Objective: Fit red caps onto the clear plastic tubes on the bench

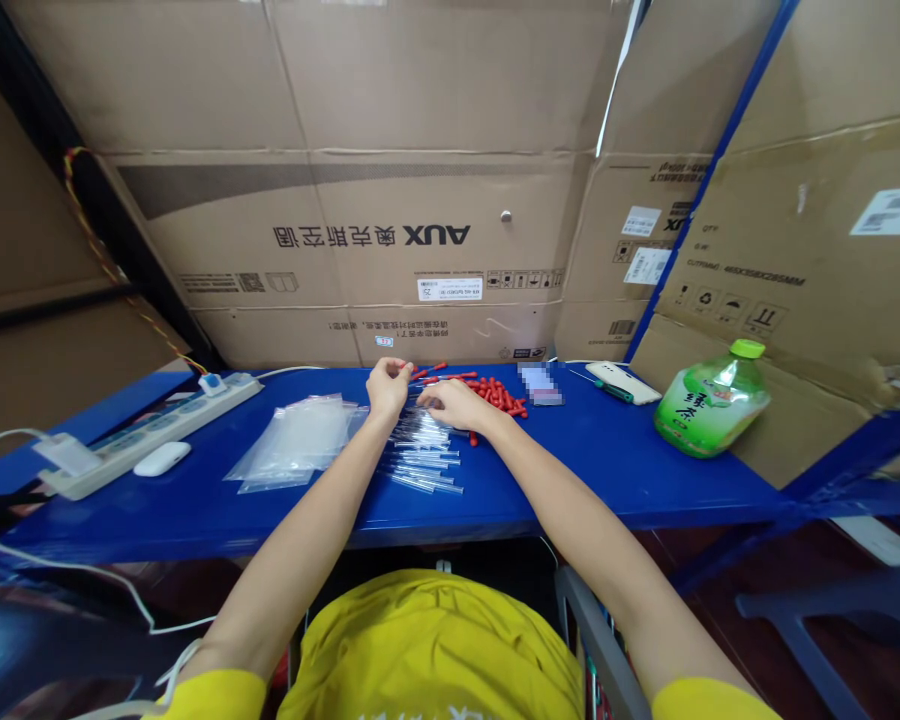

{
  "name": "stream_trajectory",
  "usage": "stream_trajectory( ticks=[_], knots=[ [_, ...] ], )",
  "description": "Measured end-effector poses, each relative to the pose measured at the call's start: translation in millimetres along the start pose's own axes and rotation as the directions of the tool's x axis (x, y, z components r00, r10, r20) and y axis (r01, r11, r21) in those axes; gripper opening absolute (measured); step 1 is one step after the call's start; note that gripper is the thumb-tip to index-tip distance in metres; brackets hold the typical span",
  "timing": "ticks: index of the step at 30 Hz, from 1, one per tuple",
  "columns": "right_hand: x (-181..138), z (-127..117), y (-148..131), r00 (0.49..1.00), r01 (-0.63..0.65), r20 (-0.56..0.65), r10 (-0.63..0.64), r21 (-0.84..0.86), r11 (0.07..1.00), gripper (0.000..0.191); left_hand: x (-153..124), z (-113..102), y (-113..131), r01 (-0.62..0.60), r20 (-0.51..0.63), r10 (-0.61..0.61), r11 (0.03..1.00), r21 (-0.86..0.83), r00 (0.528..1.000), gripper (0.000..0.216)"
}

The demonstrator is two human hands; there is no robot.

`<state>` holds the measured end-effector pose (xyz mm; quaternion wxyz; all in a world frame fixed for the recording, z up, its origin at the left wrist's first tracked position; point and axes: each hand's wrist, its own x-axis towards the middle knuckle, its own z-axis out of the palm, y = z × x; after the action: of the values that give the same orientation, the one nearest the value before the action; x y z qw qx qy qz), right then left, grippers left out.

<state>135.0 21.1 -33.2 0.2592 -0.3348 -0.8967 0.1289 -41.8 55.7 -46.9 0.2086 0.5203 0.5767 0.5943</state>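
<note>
Tubes lie beside red pieces, presumably for easy reach; my left fingers narrow, right fingers curled, contents unclear

"How are the arms set?"
"Both stretch forward — left forearm and right forearm slanting inward, hands near each other."
"And the hands?"
"Left hand: fingers bent, tips near the thumb. Right hand: fingers curled, back upward — grip unclear."
</note>
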Motion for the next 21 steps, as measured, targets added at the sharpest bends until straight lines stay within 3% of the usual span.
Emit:
stream_trajectory(
  ticks=[2, 5, 8, 11, 14, 17, 19, 21],
  knots=[
    [-0.9, -5.0, -0.1, 0.999, -0.030, -0.020, 0.030, -0.011, 0.999, 0.029, -3.9, -0.8, 5.0, -0.045, 0.049, 0.042, 0.997, 0.070, 0.998, 0.014],
    [-4.0, -14.4, 4.4, 0.979, -0.136, -0.163, 0.125, -0.058, 0.989, 0.024, -9.6, -0.7, 12.5, -0.104, 0.141, 0.085, 0.985, 0.135, 0.986, 0.013],
    [-8.2, -22.7, 11.6, 0.941, -0.207, -0.288, 0.175, -0.083, 0.975, 0.029, -13.8, 2.7, 15.5, -0.156, 0.260, 0.127, 0.983, 0.093, 0.957, 0.017],
    [-11.2, -28.6, 17.4, 0.948, -0.209, -0.267, 0.175, -0.105, 0.972, 0.019, -16.4, 9.0, 13.7, -0.171, 0.377, 0.165, 0.985, -0.018, 0.911, 0.025],
    [-13.2, -35.1, 21.4, 0.939, -0.258, -0.265, 0.221, -0.114, 0.959, 0.009, -17.2, 13.2, 11.1, -0.169, 0.422, 0.176, 0.984, -0.054, 0.889, 0.026],
    [-16.7, -45.3, 26.4, 0.871, -0.380, -0.384, 0.308, -0.126, 0.917, 0.018, -15.9, 11.9, 9.1, -0.287, 0.432, 0.235, 0.956, 0.059, 0.871, 0.018],
    [-19.8, -53.0, 31.2, 0.819, -0.452, -0.450, 0.357, -0.122, 0.884, 0.032, -14.6, 9.9, 6.8, -0.405, 0.485, 0.282, 0.898, 0.170, 0.828, 0.016],
    [-22.4, -59.2, 36.8, 0.792, -0.504, -0.468, 0.393, -0.136, 0.853, 0.027, -13.8, 9.1, 3.5, -0.490, 0.558, 0.300, 0.841, 0.228, 0.774, 0.018]
  ],
)
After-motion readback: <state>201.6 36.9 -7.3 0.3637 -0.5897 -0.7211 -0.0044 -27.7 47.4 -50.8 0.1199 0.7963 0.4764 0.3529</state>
